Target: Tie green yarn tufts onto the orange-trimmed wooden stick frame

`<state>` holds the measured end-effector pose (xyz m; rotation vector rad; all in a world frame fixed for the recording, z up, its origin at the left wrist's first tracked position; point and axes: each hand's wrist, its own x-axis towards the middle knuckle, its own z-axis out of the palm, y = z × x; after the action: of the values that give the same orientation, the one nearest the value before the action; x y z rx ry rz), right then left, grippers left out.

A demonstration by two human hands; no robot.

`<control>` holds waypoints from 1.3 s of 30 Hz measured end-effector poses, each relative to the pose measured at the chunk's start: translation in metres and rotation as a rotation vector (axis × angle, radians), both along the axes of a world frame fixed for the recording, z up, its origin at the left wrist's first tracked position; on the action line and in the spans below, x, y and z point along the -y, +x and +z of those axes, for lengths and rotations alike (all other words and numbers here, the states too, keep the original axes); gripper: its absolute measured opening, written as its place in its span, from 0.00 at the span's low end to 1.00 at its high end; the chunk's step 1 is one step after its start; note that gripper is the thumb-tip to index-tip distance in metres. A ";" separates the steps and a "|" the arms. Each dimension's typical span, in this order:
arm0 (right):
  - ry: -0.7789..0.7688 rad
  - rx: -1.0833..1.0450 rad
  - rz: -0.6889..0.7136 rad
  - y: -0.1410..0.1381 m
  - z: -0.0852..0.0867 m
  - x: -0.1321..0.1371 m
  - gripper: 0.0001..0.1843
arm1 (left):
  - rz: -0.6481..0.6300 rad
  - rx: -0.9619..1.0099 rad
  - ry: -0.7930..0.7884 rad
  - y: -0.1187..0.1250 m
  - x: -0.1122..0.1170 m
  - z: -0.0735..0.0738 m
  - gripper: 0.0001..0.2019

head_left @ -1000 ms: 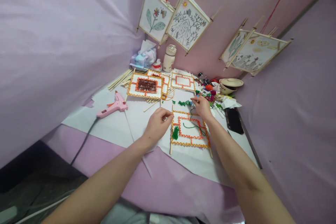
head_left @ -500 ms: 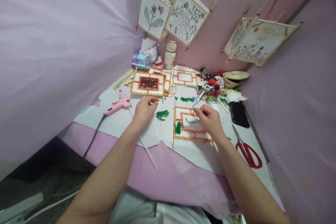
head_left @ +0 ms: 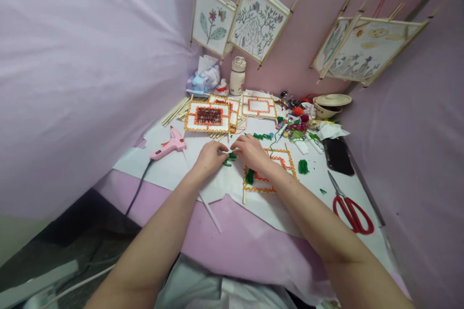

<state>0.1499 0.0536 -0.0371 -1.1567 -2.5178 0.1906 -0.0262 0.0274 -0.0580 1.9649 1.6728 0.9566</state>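
A: Green yarn bundle (head_left: 228, 158) lies on the white paper (head_left: 174, 169), just left of the yarn-edged frame (head_left: 286, 158); both hands meet over it.

B: How are the hands set?

A: The left hand (head_left: 209, 158) has its fingertips drawn together at the bundle's left end; the right hand (head_left: 251, 152) reaches across the frame with its fingers curled down onto the bundle's right end; whether either truly pinches the strands I cannot tell, since the knuckles hide the tips.

B: And around them?

A: A green tuft (head_left: 249, 176) sits on the frame's near left corner; another tuft (head_left: 303, 167) lies on the paper to the frame's right; the pink glue gun (head_left: 168, 145) rests well left of the hands, cord trailing off the table edge; red scissors (head_left: 351, 208) lie far right, near a black phone (head_left: 339, 156); 3 finished frames (head_left: 209, 117) sit behind, with loose yarn scraps (head_left: 295, 128) beside them.
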 end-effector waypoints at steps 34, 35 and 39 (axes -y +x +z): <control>-0.671 -0.890 -0.303 0.063 0.013 0.093 0.10 | -0.382 0.163 0.482 0.056 0.041 0.008 0.05; -0.684 -0.920 -0.298 0.063 0.011 0.093 0.10 | -0.376 0.169 0.456 0.056 0.041 0.008 0.06; -0.698 -0.995 -0.287 0.064 0.004 0.093 0.11 | -0.354 0.224 0.343 0.059 0.043 0.008 0.09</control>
<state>0.2134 -0.0392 -0.0334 -1.1932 -1.3976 1.2744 0.0328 -0.0153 -0.0495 2.1720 1.0465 1.3272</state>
